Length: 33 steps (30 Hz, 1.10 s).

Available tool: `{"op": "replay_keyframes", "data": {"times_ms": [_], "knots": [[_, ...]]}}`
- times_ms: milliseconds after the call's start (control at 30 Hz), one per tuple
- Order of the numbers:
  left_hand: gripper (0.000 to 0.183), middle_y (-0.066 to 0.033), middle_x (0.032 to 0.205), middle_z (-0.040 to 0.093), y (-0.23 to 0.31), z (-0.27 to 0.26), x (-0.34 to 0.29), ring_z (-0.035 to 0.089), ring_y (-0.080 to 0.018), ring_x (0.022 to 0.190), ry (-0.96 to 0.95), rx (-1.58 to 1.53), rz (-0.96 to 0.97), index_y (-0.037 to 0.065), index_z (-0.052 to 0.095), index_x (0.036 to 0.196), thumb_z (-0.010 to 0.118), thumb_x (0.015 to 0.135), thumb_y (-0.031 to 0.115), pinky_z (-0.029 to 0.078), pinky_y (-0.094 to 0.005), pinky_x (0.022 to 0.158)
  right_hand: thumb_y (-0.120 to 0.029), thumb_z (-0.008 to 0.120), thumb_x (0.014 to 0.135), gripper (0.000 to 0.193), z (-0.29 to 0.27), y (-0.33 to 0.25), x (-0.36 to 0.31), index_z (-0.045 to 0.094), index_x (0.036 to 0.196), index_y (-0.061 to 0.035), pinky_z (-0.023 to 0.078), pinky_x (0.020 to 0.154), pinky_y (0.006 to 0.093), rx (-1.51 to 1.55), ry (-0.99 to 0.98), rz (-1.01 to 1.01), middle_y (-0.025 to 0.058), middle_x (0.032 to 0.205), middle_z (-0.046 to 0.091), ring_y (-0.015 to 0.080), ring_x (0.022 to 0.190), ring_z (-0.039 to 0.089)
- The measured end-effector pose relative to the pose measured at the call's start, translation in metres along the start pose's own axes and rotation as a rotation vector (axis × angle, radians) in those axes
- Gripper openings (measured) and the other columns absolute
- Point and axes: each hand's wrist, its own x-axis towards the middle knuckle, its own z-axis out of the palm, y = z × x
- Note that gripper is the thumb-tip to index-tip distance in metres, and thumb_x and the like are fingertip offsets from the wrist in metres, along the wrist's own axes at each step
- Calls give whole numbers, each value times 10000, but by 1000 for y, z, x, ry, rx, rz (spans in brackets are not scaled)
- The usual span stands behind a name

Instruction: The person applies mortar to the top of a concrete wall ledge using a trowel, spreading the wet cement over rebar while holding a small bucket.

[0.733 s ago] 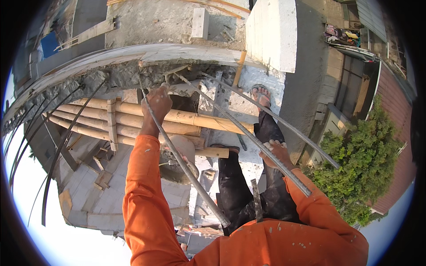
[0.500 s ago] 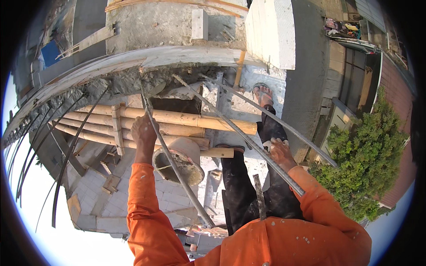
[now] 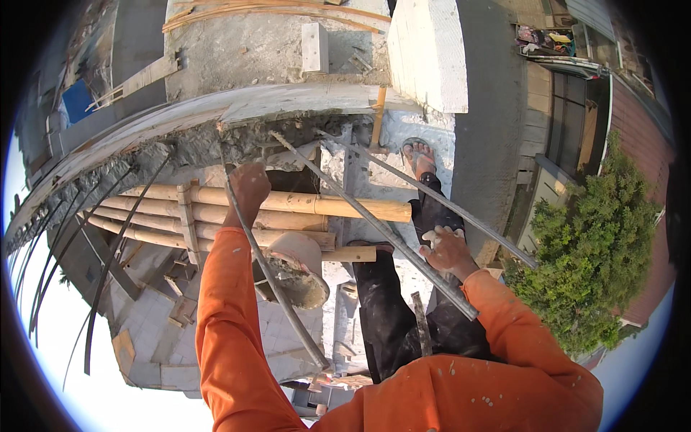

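Note:
My left hand point(image 3: 250, 186) is closed in a fist beside the leftmost steel bar point(image 3: 265, 263), just below the rough mortar edge point(image 3: 248, 137) of the concrete beam. What the fist holds, if anything, is hidden. My right hand point(image 3: 448, 252) hovers over my leg, between the middle steel bar point(image 3: 389, 234) and the right steel bar point(image 3: 468, 216). Its fingers are apart and loosely bent, with pale mortar smears and nothing visible in them. A bucket point(image 3: 295, 252) with grey mortar point(image 3: 299, 286) stands below my left hand, next to the leftmost bar.
Bamboo poles point(image 3: 288, 203) lie across under the bars, bound by a wooden crosspiece point(image 3: 188, 223). A wooden-handled tool point(image 3: 378, 119) leans near my sandalled foot point(image 3: 419, 157). More thin bars point(image 3: 115, 259) jut out at left. A white block wall point(image 3: 430, 57) and a street lie beyond.
My left hand has moved up and slightly right, closer to the beam edge. The right hand has shifted a little, its fingers spreading more. The view has shifted slightly.

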Motion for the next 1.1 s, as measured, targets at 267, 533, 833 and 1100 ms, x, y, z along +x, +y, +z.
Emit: {"op": "replay_keyframes", "data": {"times_ms": [267,533,833,1100], "knots": [[150,-129,740,639,9,3,10,634,-337,705,-19,28,31,108,677,848,554,779,158,499,-449,616,-444,547,837,447,9,13,-2,597,1133,-114,350,917,470,60,29,45,109,1076,581,257,1081,525],[249,-162,964,650,50,5,49,627,-358,878,-205,-12,-147,119,657,983,479,825,192,491,-468,758,-432,546,828,416,20,22,-1,625,1037,-81,380,868,472,-22,131,-59,98,1001,591,258,1011,552],[244,-160,965,658,-41,29,-18,631,-350,895,-104,20,-184,131,659,990,480,829,169,498,-446,780,-439,540,837,424,5,13,1,613,1087,-103,366,897,465,81,25,18,109,1048,567,279,1036,530],[285,-190,944,653,-20,-40,-46,624,-364,923,-211,14,-350,131,640,1035,440,850,214,481,-475,795,-464,535,841,420,0,1,-1,636,1073,-128,326,948,476,-39,-14,17,95,1056,576,268,1077,514]]}}
